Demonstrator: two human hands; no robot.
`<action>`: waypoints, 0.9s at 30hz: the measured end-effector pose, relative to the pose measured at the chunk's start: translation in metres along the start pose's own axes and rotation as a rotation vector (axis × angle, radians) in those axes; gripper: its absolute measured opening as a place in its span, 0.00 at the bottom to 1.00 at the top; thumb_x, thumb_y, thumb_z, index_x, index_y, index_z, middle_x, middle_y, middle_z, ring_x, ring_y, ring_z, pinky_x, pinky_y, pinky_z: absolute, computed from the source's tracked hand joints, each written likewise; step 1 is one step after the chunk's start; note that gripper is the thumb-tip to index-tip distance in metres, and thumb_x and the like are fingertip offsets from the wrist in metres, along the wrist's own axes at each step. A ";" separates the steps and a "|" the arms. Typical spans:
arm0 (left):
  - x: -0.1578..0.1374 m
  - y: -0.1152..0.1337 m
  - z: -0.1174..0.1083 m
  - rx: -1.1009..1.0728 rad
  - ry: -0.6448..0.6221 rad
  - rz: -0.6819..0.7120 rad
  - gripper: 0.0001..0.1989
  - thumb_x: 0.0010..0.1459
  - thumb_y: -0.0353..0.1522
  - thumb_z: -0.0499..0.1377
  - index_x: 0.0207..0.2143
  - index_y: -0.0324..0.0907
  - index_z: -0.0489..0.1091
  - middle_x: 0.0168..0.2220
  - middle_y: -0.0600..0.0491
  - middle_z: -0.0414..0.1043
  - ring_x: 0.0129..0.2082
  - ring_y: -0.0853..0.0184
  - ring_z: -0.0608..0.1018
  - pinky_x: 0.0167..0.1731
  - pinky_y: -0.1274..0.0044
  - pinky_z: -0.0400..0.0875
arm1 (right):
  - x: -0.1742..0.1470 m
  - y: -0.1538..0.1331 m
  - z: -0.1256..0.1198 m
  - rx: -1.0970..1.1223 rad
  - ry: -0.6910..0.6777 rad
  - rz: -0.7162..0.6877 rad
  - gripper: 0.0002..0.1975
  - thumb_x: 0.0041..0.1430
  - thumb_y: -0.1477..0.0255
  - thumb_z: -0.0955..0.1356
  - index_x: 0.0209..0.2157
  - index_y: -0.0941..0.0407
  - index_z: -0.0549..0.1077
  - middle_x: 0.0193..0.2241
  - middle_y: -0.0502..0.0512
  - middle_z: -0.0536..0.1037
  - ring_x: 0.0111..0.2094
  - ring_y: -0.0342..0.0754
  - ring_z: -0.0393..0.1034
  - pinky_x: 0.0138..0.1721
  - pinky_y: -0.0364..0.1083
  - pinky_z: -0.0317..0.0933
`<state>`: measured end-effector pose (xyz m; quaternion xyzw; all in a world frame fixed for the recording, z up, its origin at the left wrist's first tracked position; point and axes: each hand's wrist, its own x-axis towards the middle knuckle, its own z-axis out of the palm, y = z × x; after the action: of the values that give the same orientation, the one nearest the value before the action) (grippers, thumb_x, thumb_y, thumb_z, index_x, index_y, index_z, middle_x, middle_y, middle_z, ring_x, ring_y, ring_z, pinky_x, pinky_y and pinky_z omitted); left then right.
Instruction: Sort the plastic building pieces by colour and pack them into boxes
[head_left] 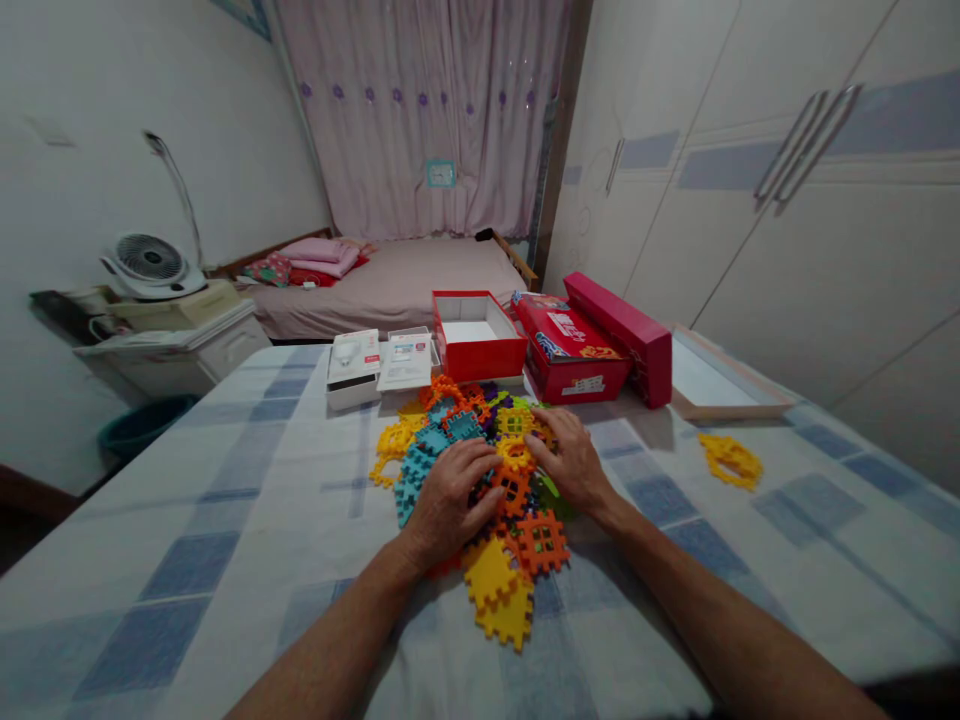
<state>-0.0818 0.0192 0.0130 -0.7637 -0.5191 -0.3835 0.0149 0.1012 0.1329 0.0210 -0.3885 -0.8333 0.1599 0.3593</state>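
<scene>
A heap of plastic interlocking building pieces lies on the table, in teal, yellow, orange, green and purple. My left hand [454, 495] rests on the left side of the heap, over the teal pieces [412, 475], its thumb apart from its curved fingers. On the right side lies my right hand [568, 455], fingers spread against the yellow square piece [514, 422] and beside a yellow ring-shaped piece [516, 456]. Between the hands sits an orange window-like piece [511, 492]. Closer to me are another orange window piece [541, 543] and yellow flat pieces [504, 605]. The hands partly hide the heap.
Behind the heap stand an open red box [481, 358], a red printed box [577, 375], a long crimson box [630, 350] and white small boxes [352, 393]. A shallow tray-like lid [731, 408] is at right, near several yellow pieces [729, 461]. A checked cloth [202, 560] covers the table.
</scene>
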 end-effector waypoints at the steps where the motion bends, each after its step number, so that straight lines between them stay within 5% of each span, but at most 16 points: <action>1: 0.000 0.001 0.000 -0.010 -0.006 0.000 0.14 0.59 0.32 0.57 0.48 0.41 0.69 0.50 0.45 0.72 0.54 0.59 0.71 0.56 0.61 0.64 | -0.002 -0.001 -0.004 0.006 0.008 -0.010 0.18 0.59 0.65 0.64 0.49 0.56 0.70 0.44 0.60 0.74 0.48 0.55 0.64 0.52 0.54 0.58; 4: 0.001 0.001 0.001 -0.019 -0.027 -0.013 0.13 0.59 0.32 0.57 0.48 0.42 0.69 0.50 0.46 0.73 0.54 0.59 0.70 0.57 0.60 0.63 | -0.007 -0.008 -0.013 0.036 -0.019 -0.030 0.15 0.59 0.67 0.64 0.47 0.56 0.72 0.38 0.59 0.74 0.43 0.53 0.66 0.48 0.52 0.60; 8: 0.000 0.001 0.001 0.000 -0.052 0.001 0.14 0.60 0.33 0.56 0.49 0.44 0.68 0.49 0.47 0.73 0.55 0.58 0.70 0.57 0.58 0.62 | -0.012 -0.017 -0.014 0.146 -0.105 -0.004 0.16 0.59 0.65 0.64 0.48 0.54 0.69 0.44 0.58 0.72 0.47 0.52 0.66 0.50 0.51 0.60; 20: -0.001 -0.001 -0.001 0.029 -0.083 -0.006 0.14 0.60 0.33 0.55 0.49 0.44 0.69 0.50 0.47 0.73 0.54 0.59 0.71 0.58 0.59 0.60 | -0.006 0.010 -0.013 0.471 -0.004 0.406 0.20 0.48 0.74 0.62 0.45 0.55 0.68 0.37 0.52 0.77 0.33 0.45 0.70 0.37 0.44 0.64; 27: 0.000 -0.002 -0.001 0.037 -0.116 0.012 0.13 0.61 0.32 0.55 0.48 0.44 0.70 0.49 0.48 0.73 0.54 0.59 0.71 0.58 0.59 0.61 | -0.006 0.005 -0.026 0.369 -0.211 0.223 0.13 0.56 0.69 0.62 0.41 0.54 0.73 0.38 0.52 0.77 0.38 0.47 0.70 0.42 0.46 0.63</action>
<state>-0.0838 0.0194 0.0135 -0.7872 -0.5216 -0.3289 0.0012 0.1250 0.1309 0.0329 -0.3870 -0.7747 0.3879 0.3155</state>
